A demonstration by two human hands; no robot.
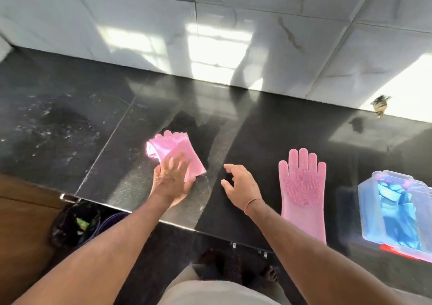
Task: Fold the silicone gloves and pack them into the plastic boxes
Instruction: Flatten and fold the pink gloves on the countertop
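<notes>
A pink silicone glove [171,146] lies folded over on the dark counter, fingertips pointing away from me. My left hand [171,179] presses flat on its near edge with the fingers spread. My right hand [238,184] hovers just right of it, fingers apart, holding nothing. A second pink glove [302,192] lies flat and unfolded to the right, palm bumps up, fingers pointing to the wall. At the far right stands a clear plastic box [397,213] with something blue inside.
The dark stone counter [70,129] ends at a tiled wall [233,35] behind. A small brownish object [380,105] sits at the wall on the right. Below the counter's front edge at left is a black bag [74,225]. My feet show below.
</notes>
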